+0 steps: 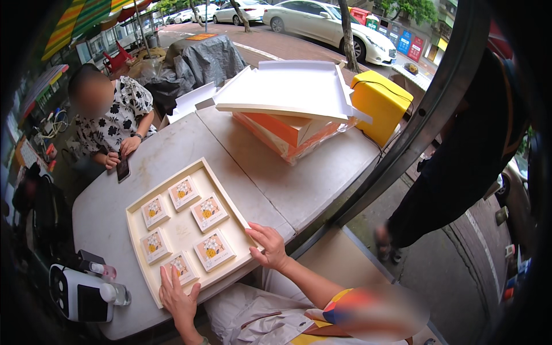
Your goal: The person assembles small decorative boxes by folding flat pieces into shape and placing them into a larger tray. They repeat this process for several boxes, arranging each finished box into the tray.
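Note:
A shallow cream tray lies on the table in front of me, holding several small square boxes with a flower print. My left hand is at its near edge, fingers spread over the nearest flower-print box, partly covering it. On the tray's right side, my right hand rests with fingers stretched out against the rim. Close to that hand inside the tray is another flower-print box. A third box sits on the left, above my left hand. Faint print marks the tray's bare middle.
At the table's far side, white open box lids lie on stacked orange boxes in clear wrap. A yellow case stands beside them. Across the table, a person handles a phone. A white device and bottles stand at left.

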Available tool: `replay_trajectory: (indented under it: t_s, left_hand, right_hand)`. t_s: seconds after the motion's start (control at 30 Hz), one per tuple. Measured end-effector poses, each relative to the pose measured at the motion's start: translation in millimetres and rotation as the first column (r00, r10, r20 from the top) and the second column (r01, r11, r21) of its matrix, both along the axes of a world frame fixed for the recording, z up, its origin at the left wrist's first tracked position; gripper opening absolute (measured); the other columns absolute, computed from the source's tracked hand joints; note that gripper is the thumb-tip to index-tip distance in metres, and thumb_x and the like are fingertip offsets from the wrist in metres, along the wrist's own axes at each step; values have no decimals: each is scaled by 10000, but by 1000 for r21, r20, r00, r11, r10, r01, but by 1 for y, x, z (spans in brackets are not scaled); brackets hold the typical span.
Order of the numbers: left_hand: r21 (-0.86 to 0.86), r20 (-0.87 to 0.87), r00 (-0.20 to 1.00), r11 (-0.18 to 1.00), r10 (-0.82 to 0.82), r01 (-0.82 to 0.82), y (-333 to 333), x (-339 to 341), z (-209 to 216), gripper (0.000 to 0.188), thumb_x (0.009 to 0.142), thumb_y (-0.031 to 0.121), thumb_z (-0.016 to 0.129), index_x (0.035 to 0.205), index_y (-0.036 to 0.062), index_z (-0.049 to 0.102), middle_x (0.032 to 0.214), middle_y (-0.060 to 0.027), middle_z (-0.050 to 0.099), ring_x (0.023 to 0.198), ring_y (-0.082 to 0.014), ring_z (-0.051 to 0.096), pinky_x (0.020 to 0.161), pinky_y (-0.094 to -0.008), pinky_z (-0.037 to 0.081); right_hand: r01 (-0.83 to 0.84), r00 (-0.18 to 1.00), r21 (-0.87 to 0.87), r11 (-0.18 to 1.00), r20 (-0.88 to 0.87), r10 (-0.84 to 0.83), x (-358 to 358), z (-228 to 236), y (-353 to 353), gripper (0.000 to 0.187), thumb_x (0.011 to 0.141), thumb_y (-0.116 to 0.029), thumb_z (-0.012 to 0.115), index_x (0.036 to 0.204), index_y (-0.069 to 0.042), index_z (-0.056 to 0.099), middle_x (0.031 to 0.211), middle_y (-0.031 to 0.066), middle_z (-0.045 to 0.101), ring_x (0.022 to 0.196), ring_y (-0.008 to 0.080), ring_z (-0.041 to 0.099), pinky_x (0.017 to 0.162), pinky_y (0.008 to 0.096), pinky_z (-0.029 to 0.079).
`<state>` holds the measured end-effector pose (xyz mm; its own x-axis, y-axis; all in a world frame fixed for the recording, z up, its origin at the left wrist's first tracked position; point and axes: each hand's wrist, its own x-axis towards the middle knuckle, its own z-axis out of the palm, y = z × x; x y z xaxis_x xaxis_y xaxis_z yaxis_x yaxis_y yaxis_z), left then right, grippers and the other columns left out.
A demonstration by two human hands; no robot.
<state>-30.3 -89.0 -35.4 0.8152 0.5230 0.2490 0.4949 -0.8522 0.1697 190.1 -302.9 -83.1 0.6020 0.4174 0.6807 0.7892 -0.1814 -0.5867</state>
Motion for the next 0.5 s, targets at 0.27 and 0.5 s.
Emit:
replay_trajectory:
  t_s: [0.27, 0.5]
  left_hand:
    - [3, 16, 1000, 1000, -1, 1, 1, -1, -1, 841, 847, 695, 480, 1399, 60, 464, 1475, -226, 370, 1241, -409, 459, 1009, -472, 360]
    - [5, 1, 1000, 1000, -2, 2, 0, 2, -2, 824, 851, 668, 501, 1403, 59, 458, 1480, -221, 361, 1254, -403, 450, 1014, -466, 358]
  right_hand:
    - [5, 1000, -2, 1000, 12, -5, -1, -1, 1, 442, 782, -254, 648, 1173, -47, 627, 1236, 174, 609, 988, 330, 628, 852, 401, 499]
    - [9, 1000, 9, 1000, 25, -9, 2, -4, 0, 441, 786, -258, 646, 1173, -49, 627, 1233, 172, 612, 990, 330, 631, 854, 401, 497]
